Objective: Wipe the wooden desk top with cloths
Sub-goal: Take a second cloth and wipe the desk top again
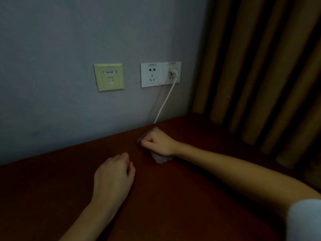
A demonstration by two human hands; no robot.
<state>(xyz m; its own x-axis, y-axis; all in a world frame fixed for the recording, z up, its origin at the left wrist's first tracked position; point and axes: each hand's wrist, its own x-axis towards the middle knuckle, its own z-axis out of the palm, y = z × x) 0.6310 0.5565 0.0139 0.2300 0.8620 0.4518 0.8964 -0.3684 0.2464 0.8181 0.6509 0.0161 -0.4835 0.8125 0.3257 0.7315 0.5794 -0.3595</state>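
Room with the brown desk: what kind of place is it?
Probably a hotel room or bedroom: a wooden desk stands against a wall with power sockets and a network socket, beside heavy curtains.

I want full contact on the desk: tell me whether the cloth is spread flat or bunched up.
Bunched up. The right hand grips the cloth in a fist; only crumpled ends stick out.
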